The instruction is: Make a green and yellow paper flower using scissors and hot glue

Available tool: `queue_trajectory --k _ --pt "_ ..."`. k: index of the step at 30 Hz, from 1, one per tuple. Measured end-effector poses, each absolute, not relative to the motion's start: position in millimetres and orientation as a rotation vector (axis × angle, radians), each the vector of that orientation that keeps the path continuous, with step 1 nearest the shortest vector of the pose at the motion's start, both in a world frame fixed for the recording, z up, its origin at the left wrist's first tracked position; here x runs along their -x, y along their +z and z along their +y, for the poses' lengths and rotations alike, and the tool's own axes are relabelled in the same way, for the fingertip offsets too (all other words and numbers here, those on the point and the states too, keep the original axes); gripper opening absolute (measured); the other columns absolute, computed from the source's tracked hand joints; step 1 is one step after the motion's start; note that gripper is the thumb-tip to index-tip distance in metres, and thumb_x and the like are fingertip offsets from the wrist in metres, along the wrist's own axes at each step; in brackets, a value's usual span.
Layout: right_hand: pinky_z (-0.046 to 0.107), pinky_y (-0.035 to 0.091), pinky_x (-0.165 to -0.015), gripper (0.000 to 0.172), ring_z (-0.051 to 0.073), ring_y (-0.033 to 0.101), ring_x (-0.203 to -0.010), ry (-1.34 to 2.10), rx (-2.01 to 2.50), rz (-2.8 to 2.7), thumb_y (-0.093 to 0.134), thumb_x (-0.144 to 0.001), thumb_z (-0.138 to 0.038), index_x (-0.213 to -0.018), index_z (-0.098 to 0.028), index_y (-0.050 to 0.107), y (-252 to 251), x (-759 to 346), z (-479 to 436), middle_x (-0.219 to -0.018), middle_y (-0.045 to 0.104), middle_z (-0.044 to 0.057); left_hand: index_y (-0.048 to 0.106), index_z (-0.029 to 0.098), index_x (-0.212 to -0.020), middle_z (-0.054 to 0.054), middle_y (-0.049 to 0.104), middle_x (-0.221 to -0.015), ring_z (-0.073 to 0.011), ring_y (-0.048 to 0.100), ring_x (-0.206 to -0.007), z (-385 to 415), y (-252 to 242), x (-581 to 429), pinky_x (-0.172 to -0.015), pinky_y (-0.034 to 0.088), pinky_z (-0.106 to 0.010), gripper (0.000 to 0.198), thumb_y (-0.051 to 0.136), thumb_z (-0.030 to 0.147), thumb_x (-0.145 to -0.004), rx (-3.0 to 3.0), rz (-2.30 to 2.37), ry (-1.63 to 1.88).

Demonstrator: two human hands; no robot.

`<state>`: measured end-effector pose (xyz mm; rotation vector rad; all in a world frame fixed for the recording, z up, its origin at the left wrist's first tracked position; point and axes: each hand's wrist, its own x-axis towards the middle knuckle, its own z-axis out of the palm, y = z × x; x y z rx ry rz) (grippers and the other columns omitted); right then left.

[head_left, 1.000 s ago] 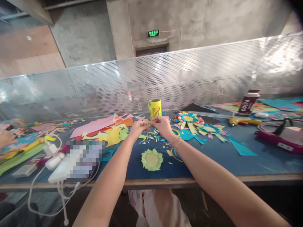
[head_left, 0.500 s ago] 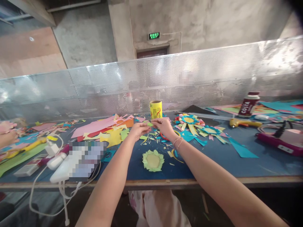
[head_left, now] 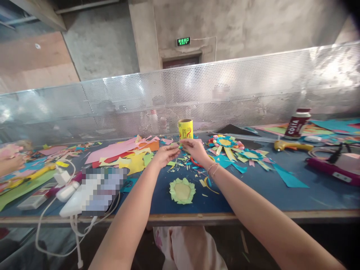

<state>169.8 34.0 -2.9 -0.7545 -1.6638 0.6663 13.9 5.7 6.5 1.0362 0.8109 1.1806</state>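
My left hand [head_left: 165,155] and my right hand [head_left: 196,150] meet over the middle of the table. Their fingers pinch a small piece of green paper [head_left: 180,147], mostly hidden between the fingertips. Nearer to me lies a light green paper flower [head_left: 182,190], a round centre ringed with folded petals. Behind the hands a yellow tape roll [head_left: 186,129] stands upright. Small paper scraps [head_left: 180,165] litter the table below the fingers. Partly under my right wrist is a red ring [head_left: 197,162], perhaps a scissors handle.
Sheets of pink paper [head_left: 112,150] and yellow paper [head_left: 132,164] lie left. Finished-looking paper flowers [head_left: 225,142], a yellow glue gun [head_left: 292,146], a dark red bottle [head_left: 297,123] and a purple power strip [head_left: 332,170] are right. A white power bank-like device [head_left: 71,204] trails cables. Another person's hand [head_left: 12,165] is far left.
The green paper piece shows less between my fingertips, and my fingers have shifted slightly around it. The flower and the tape roll stay in place.
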Motion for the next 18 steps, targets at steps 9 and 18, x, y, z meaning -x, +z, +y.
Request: queue_trajectory --k 9,18 --pt "0.028 0.050 -0.062 0.026 0.012 0.056 -0.064 0.982 0.773 -1.533 0.067 -0.064 -0.038 -0.076 -0.019 0.053 -0.6 -162.6 23.6 -0.067 0.056 -0.002 0.065 0.012 -0.074 -0.002 0.066 -0.064 -0.0108 0.062 -0.060 13.1 1.1 -15.9 -0.066 0.050 -0.025 0.021 0.076 0.015 -0.056 -1.163 0.866 1.434" --pt "0.030 0.048 -0.068 0.034 0.010 0.056 -0.062 1.103 0.643 -1.408 0.073 -0.056 -0.035 -0.079 -0.020 0.052 -0.7 -161.2 25.5 -0.067 0.058 -0.004 0.067 0.014 -0.077 -0.003 0.066 -0.066 -0.0136 0.062 -0.061 14.4 -0.9 -18.5 -0.071 0.050 -0.031 0.020 0.073 0.023 -0.060 -1.316 0.850 1.491"
